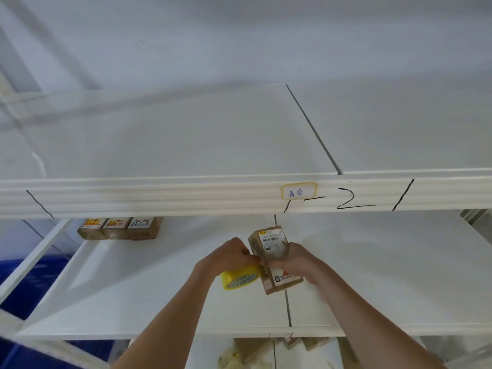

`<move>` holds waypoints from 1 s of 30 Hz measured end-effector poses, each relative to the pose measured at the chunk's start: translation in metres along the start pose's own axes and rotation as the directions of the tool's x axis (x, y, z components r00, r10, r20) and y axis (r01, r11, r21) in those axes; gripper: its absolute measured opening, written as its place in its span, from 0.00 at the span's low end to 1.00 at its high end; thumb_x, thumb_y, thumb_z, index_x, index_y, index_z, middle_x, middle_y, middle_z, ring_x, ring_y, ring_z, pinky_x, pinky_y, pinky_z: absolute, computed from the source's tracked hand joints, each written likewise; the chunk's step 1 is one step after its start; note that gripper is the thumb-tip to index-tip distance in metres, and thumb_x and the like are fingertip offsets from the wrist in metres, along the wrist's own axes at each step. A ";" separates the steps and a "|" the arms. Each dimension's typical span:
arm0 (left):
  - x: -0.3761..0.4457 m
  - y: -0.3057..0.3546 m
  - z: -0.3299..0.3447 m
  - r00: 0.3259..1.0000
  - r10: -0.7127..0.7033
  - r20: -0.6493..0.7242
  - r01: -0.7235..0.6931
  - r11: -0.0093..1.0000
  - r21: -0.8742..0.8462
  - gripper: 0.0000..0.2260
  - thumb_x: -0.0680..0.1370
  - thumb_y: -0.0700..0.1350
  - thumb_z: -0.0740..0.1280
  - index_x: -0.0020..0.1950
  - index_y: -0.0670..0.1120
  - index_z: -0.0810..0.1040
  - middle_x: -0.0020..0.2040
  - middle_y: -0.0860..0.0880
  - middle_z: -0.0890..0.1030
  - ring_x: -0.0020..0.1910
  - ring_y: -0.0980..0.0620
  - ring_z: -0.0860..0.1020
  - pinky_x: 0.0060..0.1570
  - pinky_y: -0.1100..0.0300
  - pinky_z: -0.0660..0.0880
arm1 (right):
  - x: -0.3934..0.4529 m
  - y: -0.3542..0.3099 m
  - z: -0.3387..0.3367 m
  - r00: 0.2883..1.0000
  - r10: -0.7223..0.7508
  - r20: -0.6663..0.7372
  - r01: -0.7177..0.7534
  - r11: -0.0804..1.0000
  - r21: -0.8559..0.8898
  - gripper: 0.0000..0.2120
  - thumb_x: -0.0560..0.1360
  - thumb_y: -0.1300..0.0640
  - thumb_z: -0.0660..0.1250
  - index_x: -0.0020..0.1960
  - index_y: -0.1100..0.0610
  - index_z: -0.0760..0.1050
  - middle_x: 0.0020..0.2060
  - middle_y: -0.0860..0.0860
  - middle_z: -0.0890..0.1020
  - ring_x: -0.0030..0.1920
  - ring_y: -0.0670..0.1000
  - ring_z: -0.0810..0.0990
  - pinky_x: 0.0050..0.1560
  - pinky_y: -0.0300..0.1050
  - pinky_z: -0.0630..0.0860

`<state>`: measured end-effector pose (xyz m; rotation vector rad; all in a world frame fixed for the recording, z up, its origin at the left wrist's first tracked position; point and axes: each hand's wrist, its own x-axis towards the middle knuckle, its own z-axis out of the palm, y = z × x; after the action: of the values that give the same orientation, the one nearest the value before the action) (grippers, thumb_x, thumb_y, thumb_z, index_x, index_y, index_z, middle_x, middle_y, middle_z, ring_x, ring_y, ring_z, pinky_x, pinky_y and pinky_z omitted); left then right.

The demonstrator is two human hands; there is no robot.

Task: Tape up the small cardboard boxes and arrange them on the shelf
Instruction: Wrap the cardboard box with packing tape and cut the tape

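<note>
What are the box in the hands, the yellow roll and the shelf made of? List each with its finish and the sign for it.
Box: brown cardboard, matt, going by its dull fibrous faces with white paper labels stuck on.
Yellow roll: probably plastic packing tape, glossy and slightly see-through, with a printed core inside.
Shelf: smooth white boards, likely painted metal or laminate; the ribbed front edge hints at pressed metal, but that stays uncertain.

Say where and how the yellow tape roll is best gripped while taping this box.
Grip the yellow tape roll by its outer rim from the left, as the left hand does: its open core faces the camera, and the cardboard box in the right hand blocks the right side.
</note>
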<state>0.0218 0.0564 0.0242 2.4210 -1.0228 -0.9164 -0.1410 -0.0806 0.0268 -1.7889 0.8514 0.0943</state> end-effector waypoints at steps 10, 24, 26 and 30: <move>-0.009 -0.002 -0.013 0.995 0.061 0.081 -0.061 0.998 -0.002 0.15 0.75 0.63 0.70 0.45 0.53 0.83 0.41 0.54 0.82 0.43 0.54 0.81 0.40 0.64 0.74 | -0.001 -0.001 0.007 0.991 0.053 -0.125 -0.057 0.998 -0.031 0.41 0.54 0.31 0.80 0.60 0.50 0.74 0.48 0.47 0.85 0.43 0.47 0.87 0.45 0.49 0.85; -0.011 -0.024 -0.010 0.998 -0.021 -0.059 0.028 0.993 0.115 0.27 0.62 0.74 0.71 0.34 0.49 0.78 0.33 0.53 0.79 0.33 0.55 0.78 0.32 0.62 0.70 | -0.016 -0.013 0.011 0.971 0.082 -0.225 -0.090 0.996 -0.026 0.34 0.51 0.35 0.74 0.52 0.51 0.75 0.44 0.45 0.83 0.39 0.44 0.85 0.31 0.39 0.79; -0.013 -0.030 -0.007 0.997 -0.044 -0.063 0.047 0.997 0.063 0.30 0.60 0.76 0.69 0.33 0.48 0.78 0.32 0.53 0.79 0.32 0.55 0.77 0.33 0.61 0.71 | -0.014 -0.013 0.009 0.975 0.081 -0.207 -0.082 0.997 0.003 0.32 0.53 0.37 0.75 0.53 0.51 0.76 0.44 0.46 0.85 0.40 0.45 0.86 0.33 0.41 0.80; -0.016 -0.034 -0.004 1.000 -0.005 -0.004 0.005 0.992 -0.125 0.29 0.61 0.77 0.67 0.35 0.50 0.83 0.33 0.54 0.81 0.34 0.55 0.80 0.39 0.59 0.74 | -0.015 -0.012 0.002 0.983 0.094 -0.156 -0.081 0.993 0.087 0.25 0.58 0.44 0.76 0.52 0.52 0.81 0.41 0.48 0.87 0.37 0.47 0.87 0.33 0.40 0.80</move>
<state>0.0330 0.0915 0.0157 2.3215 -0.9296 -0.9479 -0.1442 -0.0697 0.0421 -1.7005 1.0347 -0.0265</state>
